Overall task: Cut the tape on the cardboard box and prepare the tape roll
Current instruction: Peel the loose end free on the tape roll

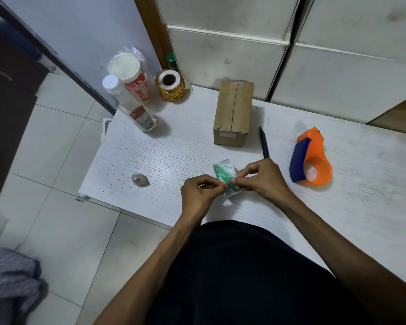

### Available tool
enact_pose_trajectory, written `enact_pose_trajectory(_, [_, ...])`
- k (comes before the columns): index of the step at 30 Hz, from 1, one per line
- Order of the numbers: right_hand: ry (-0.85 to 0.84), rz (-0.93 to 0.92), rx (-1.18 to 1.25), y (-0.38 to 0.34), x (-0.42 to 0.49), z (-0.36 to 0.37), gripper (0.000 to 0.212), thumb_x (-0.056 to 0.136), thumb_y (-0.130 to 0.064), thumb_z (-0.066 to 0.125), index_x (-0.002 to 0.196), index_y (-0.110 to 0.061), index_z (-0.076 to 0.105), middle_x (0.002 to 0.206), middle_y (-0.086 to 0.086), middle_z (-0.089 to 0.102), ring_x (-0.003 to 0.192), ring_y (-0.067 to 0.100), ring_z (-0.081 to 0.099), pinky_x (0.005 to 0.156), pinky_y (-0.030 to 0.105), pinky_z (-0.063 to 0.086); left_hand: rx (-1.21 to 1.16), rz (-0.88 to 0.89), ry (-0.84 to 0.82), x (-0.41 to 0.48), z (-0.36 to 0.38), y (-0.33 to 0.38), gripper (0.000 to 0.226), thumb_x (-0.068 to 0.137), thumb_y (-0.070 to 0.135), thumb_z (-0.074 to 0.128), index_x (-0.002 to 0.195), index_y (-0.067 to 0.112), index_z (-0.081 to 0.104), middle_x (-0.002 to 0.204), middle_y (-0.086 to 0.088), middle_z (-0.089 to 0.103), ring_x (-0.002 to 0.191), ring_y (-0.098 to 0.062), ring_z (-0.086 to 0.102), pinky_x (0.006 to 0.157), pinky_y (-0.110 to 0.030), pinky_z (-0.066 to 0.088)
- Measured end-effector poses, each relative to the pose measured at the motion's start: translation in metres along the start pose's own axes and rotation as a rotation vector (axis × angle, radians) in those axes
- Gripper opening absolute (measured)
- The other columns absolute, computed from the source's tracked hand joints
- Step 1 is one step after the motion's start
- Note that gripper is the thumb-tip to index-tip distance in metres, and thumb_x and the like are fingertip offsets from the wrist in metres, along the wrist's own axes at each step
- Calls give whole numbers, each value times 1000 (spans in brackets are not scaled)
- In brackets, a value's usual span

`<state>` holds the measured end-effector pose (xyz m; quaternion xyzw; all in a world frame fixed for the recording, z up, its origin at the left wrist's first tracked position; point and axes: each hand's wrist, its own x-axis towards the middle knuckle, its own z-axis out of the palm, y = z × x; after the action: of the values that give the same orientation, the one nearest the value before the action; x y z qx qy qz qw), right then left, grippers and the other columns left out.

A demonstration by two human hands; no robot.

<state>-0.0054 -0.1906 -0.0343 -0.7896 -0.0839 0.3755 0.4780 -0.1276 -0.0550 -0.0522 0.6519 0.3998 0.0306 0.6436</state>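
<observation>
A: Tape roll [225, 175]?
B: Lower centre, near table [164, 156] front edge; left hand [198, 192] and right hand [261, 178] pinch its green-printed wrap.
A: Box [232, 111]?
B: Brown cardboard, upper centre, clear white woodgrain between.

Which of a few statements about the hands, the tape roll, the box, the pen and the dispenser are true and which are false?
1. Both hands hold the tape roll. True: the left hand and right hand pinch it over the table.
2. The orange dispenser already has tape loaded. False: its ring looks empty.
3. The cardboard box stands closed beyond the hands. True.
4. The black pen lies on top of the box. False: it lies on the table beside it.
5. The clear bottle stands to the right of the dispenser. False: it is far to its left.
</observation>
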Motion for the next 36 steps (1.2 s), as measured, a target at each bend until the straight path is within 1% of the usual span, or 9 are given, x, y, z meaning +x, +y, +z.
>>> enact_pose_trajectory(3, [3, 6, -1, 0, 0, 1, 13, 68, -8, 88, 71, -1, 77, 77, 14, 76, 69, 27, 76, 61, 25, 62, -5, -32, 19, 3, 1, -2, 16, 69, 1, 86, 66, 8, 72, 76, -13, 76, 79, -23, 76, 81, -41, 62])
enact_pose_trajectory(5, [4, 9, 3, -1, -1, 1, 14, 68, -8, 88, 71, -1, 77, 78, 14, 76, 69, 27, 76, 61, 24, 62, -36, -55, 14, 5, 0, -4, 21, 69, 2, 87, 69, 9, 67, 79, -13, 74, 76, -17, 74, 75, -35, 61])
enact_pose_trajectory(7, [14, 10, 21, -1, -2, 2, 18, 67, -6, 88, 72, 4, 74, 79, 15, 76, 70, 28, 76, 59, 24, 61, -90, -79, -11, 4, -1, -3, 25, 71, 2, 87, 79, 10, 65, 85, -6, 74, 76, -12, 73, 70, -26, 57])
enact_pose_trajectory(9, [40, 18, 99, 0, -2, 2, 29, 67, -2, 88, 72, 8, 62, 82, 19, 75, 68, 27, 76, 54, 23, 59, -145, -104, -49, 5, -3, -2, 28, 75, 1, 85, 92, 9, 65, 98, -7, 75, 84, -15, 75, 73, -26, 58])
enact_pose_trajectory(13, [50, 37, 165, 3, -2, 1, 42, 67, -1, 87, 75, -7, 46, 86, 20, 74, 68, 26, 74, 52, 22, 58, -209, -143, -116, 6, -2, -1, 33, 82, 4, 80, 108, 13, 62, 105, -11, 73, 97, -22, 73, 80, -31, 60])
enact_pose_trajectory(18, [-5, 29, 107, 6, 1, 1, 32, 76, -2, 81, 89, -3, 51, 86, 15, 72, 53, 3, 67, 47, 11, 46, -154, -176, -100, 9, 6, 1, 36, 80, 13, 84, 108, 11, 61, 99, -11, 77, 91, -19, 75, 78, -29, 59])
enact_pose_trajectory(24, [-96, 36, 98, 10, 2, 2, 37, 77, -21, 82, 106, -5, 65, 93, 13, 76, 67, 13, 72, 54, 14, 51, -96, -125, -62, 12, 6, 1, 28, 81, 10, 83, 104, 12, 68, 88, -7, 79, 84, -19, 77, 79, -33, 62])
enact_pose_trajectory(28, [-75, -22, 6, 9, 0, 10, 20, 72, -33, 85, 82, -16, 77, 72, 0, 77, 65, 18, 75, 52, 12, 49, -26, -83, -69, 16, 3, 1, 24, 82, 11, 82, 101, 18, 70, 91, -10, 78, 86, -22, 77, 83, -40, 63])
enact_pose_trajectory(36, [-128, 5, 1, 15, 5, 7, 24, 85, -24, 75, 96, -3, 76, 84, 13, 78, 71, 20, 77, 57, 20, 56, 70, -12, -177, 23, -4, 0, 23, 90, 12, 75, 111, 18, 69, 95, -9, 79, 88, -24, 77, 87, -50, 62])
